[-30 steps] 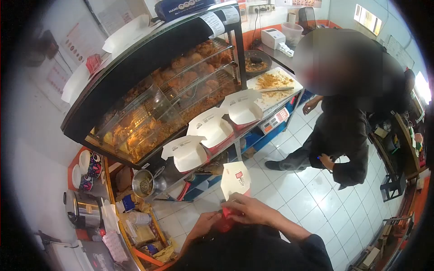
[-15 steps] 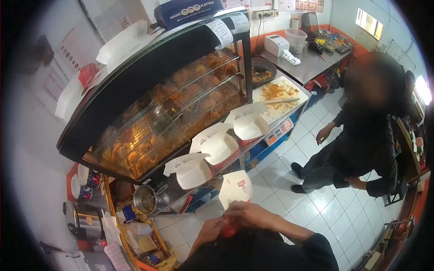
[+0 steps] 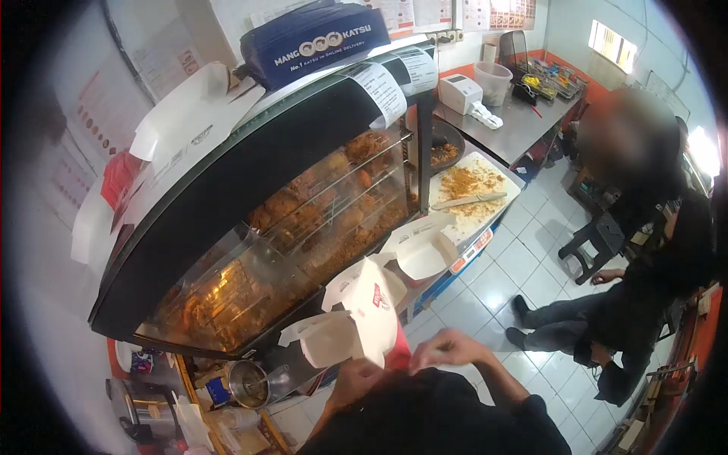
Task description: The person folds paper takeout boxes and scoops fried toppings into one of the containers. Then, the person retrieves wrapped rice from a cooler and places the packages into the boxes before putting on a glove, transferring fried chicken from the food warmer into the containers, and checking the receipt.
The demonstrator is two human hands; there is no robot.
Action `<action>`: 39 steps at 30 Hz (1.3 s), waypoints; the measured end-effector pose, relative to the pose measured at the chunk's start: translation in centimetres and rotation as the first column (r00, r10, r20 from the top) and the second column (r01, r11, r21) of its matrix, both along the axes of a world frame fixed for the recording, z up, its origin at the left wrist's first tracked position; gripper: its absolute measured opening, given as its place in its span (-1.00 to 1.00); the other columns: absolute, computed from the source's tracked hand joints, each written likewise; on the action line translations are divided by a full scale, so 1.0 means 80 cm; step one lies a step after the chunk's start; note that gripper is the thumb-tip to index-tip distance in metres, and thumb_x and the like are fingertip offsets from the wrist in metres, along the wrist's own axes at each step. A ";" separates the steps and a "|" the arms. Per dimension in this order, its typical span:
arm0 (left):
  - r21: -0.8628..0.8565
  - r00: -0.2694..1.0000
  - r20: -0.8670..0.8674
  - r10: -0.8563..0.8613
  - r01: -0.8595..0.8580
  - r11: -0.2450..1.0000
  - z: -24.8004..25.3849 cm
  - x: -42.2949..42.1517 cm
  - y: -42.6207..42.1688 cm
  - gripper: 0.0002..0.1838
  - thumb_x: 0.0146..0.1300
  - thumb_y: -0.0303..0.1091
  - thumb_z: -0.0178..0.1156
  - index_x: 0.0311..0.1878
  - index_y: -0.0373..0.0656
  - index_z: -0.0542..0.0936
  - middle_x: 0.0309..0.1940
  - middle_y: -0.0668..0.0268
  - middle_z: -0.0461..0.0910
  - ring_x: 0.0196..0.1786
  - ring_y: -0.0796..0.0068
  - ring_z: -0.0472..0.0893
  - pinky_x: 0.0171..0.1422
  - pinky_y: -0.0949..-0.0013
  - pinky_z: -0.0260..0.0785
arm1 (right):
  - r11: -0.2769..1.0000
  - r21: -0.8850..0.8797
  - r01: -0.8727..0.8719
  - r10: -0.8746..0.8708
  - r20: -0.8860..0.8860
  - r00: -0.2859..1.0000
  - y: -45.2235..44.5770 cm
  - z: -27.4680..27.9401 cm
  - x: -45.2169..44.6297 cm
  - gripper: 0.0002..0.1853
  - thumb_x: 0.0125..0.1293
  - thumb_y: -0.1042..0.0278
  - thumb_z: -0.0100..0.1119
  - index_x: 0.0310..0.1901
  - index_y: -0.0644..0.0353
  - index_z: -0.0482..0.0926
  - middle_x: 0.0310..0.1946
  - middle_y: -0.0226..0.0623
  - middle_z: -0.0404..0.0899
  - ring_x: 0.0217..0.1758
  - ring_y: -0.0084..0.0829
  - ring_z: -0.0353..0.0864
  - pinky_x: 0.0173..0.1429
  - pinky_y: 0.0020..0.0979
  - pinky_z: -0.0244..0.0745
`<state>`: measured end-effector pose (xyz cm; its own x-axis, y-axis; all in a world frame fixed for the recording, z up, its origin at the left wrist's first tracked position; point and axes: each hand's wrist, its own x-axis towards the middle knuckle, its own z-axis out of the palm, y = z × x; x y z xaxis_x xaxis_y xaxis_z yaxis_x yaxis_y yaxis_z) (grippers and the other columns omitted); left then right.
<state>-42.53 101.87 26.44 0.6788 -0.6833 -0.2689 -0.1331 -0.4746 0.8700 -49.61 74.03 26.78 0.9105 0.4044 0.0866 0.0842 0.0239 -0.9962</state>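
A red and white paper box (image 3: 379, 307) with its lid flap standing up is held close to my body. My left hand (image 3: 355, 381) is wrapped round its lower left side. At the right side of the box my right hand (image 3: 451, 350) is slightly blurred, its fingers bent near the red wall; whether they grip it is unclear. Beyond the box, open white boxes stand along the counter: one at the left (image 3: 327, 340) and one at the right (image 3: 425, 254), with another partly hidden behind the held box.
A glass food warmer (image 3: 265, 220) with fried food fills the left. A white board (image 3: 474, 189) holds crumbs and a knife. One person in dark clothes (image 3: 637, 303) stands at the right; another person (image 3: 633, 152) is behind. A black stool (image 3: 595, 243) stands between.
The held box has moved up toward the counter boxes, and my hands have drawn slightly apart. The view has shifted closer to the warmer. The standing person now appears lower and farther right.
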 end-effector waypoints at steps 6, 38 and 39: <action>-0.161 0.700 0.702 -0.127 0.330 0.930 -0.005 0.046 -0.054 -0.63 -0.14 -0.39 0.34 -0.14 -0.06 0.62 -0.31 0.35 0.64 -0.13 0.35 0.61 0.04 0.22 0.37 | 0.595 0.349 0.724 -0.722 -0.165 0.673 -0.024 -0.028 0.105 -0.64 0.42 0.15 0.04 0.10 0.21 0.45 -0.01 -0.27 0.56 0.04 -0.49 0.54 0.09 -0.43 0.43; -0.609 0.560 -0.572 0.599 -0.779 0.147 0.050 0.001 -0.261 -0.71 0.41 -0.31 0.01 0.09 -0.26 0.46 -0.03 0.23 0.56 -0.04 0.38 0.60 0.03 0.26 0.49 | 0.976 -0.189 -0.106 0.200 0.600 0.775 -0.175 0.086 0.098 -0.57 -0.07 0.45 0.39 -0.06 0.19 0.65 -0.03 -0.23 0.53 0.06 -0.21 0.52 0.15 -0.26 0.43; -0.634 0.570 -0.543 0.617 -0.760 0.143 0.052 -0.002 -0.263 -0.72 0.40 -0.34 0.01 0.09 -0.26 0.46 -0.03 0.23 0.56 -0.05 0.40 0.60 0.03 0.28 0.49 | 0.976 -0.189 -0.108 0.201 0.597 0.777 -0.178 0.085 0.094 -0.57 -0.07 0.45 0.39 -0.06 0.19 0.65 -0.03 -0.23 0.53 0.06 -0.21 0.52 0.15 -0.26 0.43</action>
